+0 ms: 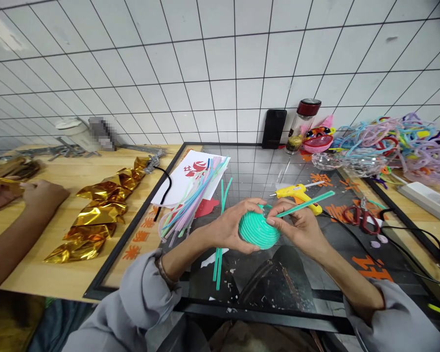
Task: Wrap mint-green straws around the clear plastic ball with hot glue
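In the middle of the view, a round green coiled ball point(259, 231) is cupped from its left side by my left hand point(231, 226), thumb on top and fingers round the lower side. My right hand point(296, 226) pinches a flat green strip point(308, 203) near the ball's top; the strip's free end points up and right. More green strips point(219, 269) lie on the dark glass panel under my left wrist. Just behind my right hand rests a yellow glue gun point(293, 191) with a glue stick in its rear.
Left of centre, a bundle of pastel strips point(196, 195) lies on white paper point(166, 194). Gold foil point(98, 215) sits beside another person's arm point(25, 234). To the right are red-handled scissors point(362, 218), black cords, a white power strip point(428, 203), a glass bottle point(300, 129) and a phone point(274, 128).
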`<state>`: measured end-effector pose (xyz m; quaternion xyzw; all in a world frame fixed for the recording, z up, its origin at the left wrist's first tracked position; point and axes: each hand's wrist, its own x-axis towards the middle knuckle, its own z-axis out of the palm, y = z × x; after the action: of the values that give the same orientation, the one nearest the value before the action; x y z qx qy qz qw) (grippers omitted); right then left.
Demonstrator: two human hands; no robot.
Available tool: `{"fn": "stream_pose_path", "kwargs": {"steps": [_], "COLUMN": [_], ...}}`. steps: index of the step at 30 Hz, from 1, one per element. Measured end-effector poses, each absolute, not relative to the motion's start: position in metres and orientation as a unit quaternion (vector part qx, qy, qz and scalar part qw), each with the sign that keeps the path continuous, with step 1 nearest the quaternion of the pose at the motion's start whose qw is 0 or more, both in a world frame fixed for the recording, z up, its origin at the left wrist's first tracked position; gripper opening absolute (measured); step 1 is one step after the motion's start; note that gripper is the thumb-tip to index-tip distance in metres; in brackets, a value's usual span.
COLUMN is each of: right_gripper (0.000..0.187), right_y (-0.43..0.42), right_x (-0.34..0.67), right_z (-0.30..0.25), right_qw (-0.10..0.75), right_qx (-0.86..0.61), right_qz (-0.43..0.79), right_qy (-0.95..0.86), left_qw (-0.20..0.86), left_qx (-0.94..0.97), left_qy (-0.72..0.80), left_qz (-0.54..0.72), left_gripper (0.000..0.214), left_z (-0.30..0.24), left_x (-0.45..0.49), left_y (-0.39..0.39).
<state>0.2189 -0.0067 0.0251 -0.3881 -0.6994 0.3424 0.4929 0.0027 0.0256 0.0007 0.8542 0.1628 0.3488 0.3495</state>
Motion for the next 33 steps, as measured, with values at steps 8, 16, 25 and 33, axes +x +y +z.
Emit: {"fn": "stream_pose_path", "kwargs": {"steps": [8,16,25,33], "right_gripper": [0.017,0.018,0.024,0.022], "right_y": [-0.006,-0.005,-0.005,-0.002], "right_x": [0.220,0.221,0.226,0.229], "right_z": [0.023,0.022,0.030,0.028], "right_qw": [0.498,0.502,0.497,0.491], "right_qx": [-0.376,-0.376,-0.364,-0.368], "right_qz": [0.350,0.360,0.449,0.460], "right_qy": [-0.699,-0.690,-0.647,-0.642], "left_qw": [0.259,0.277,0.295,0.305], "left_qx": [0.889,0.886,0.883,0.884], "left_qy": [0.203,0.211,0.166,0.168], "left_qz": [0.317,0.307,0.324,0.312], "left_gripper": [0.075,0.074,0.076,0.079], "left_z": [0.010,0.014,0.013,0.013], "left_x": [-0.002,-0.003,-0.004,-0.005], "left_y": [0.024,0.024,0.026,0.025]}}
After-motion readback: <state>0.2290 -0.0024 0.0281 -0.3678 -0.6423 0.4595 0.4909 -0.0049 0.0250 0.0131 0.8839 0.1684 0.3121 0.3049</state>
